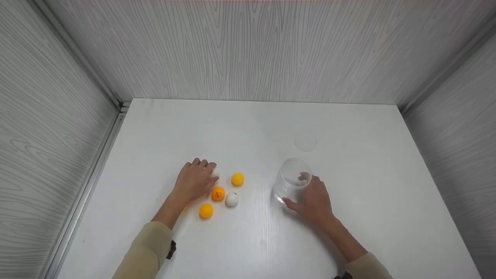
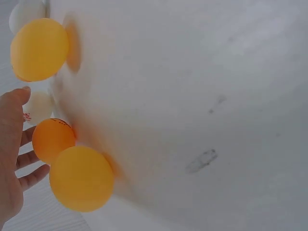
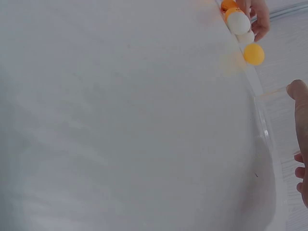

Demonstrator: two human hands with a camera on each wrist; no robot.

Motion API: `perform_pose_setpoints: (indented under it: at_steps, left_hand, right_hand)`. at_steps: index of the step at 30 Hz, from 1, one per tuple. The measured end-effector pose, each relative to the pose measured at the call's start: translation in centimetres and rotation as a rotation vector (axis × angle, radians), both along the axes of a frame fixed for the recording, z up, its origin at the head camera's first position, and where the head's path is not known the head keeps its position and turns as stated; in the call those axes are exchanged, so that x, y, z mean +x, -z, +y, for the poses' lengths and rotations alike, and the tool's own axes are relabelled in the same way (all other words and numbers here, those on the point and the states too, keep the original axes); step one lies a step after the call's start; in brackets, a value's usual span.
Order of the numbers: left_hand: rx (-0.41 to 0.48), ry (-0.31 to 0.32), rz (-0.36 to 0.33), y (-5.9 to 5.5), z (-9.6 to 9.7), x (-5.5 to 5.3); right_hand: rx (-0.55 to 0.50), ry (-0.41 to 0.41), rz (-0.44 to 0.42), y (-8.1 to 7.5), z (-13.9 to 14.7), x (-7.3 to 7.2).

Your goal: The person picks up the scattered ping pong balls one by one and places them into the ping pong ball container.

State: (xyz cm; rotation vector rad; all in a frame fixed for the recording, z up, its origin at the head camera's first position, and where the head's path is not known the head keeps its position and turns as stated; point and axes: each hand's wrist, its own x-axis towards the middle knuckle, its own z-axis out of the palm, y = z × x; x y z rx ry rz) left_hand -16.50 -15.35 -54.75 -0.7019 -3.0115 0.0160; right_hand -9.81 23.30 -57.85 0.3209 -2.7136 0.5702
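Observation:
My left hand (image 1: 196, 179) is at a white table tennis ball (image 1: 215, 173), thumb and forefinger on either side of it. Red print shows on that ball in the left wrist view, where other fingers reach behind an orange ball (image 2: 54, 140) and a yellow ball (image 2: 82, 179). Beside this hand in the head view lie an orange ball with dark print (image 1: 218, 193), a second white ball (image 1: 232, 199) and two yellow balls, one nearer (image 1: 206, 210) and one farther (image 1: 238, 179). My right hand (image 1: 316, 199) grips an upright clear jar (image 1: 288, 188) from its right side.
A thin clear disc (image 1: 305, 142) lies flat behind the jar on the white table (image 1: 217, 128). Grey wood-grain panels (image 1: 252, 50) rise at the back and on both sides. An orange patch shows beside the left wrist, mostly hidden.

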Motion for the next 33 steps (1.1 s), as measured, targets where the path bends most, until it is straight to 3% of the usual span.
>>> perform_pose_setpoints:
  at_steps: [8,20,27,33]
  left_hand:
    - [0.114,-0.034,-0.044,0.4,0.0,0.0]
    - [0.167,-0.062,-0.086,0.2,0.5,0.1]
    - [0.127,-0.056,-0.023,-0.4,0.7,-0.3]
    - [0.194,-0.07,0.005,-1.5,1.2,-0.5]
  right_hand:
    - [0.006,-0.019,0.032,0.1,0.0,-0.1]
    - [0.002,-0.028,0.027,0.1,0.1,-0.2]
    - [-0.027,-0.026,0.023,0.2,0.2,-0.2]
    - [-0.025,-0.001,-0.034,-0.3,-0.1,0.0]
